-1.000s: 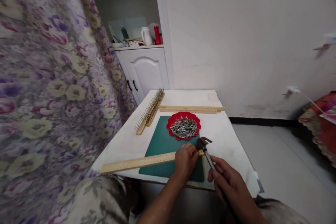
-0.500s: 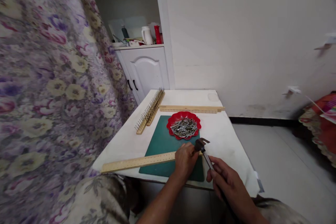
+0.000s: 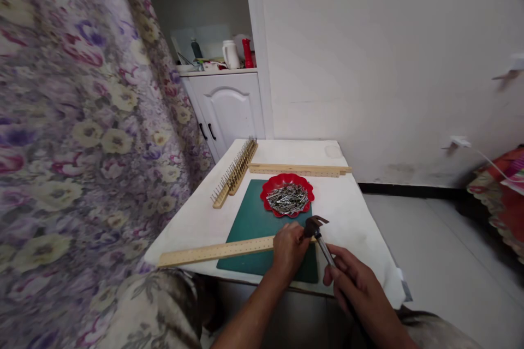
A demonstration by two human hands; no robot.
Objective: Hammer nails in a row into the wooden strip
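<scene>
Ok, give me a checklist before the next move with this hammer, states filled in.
1. Hammer gripped in the right hand: ok.
2. Left hand on the wooden strip, near its right end: ok.
3. Left hand well clear of the hammer head: not ok, they look very close.
4. Nail beneath the hammer head: cannot tell, view blocked.
5. Wooden strip wholly over the green mat: not ok, its left end extends past.
</scene>
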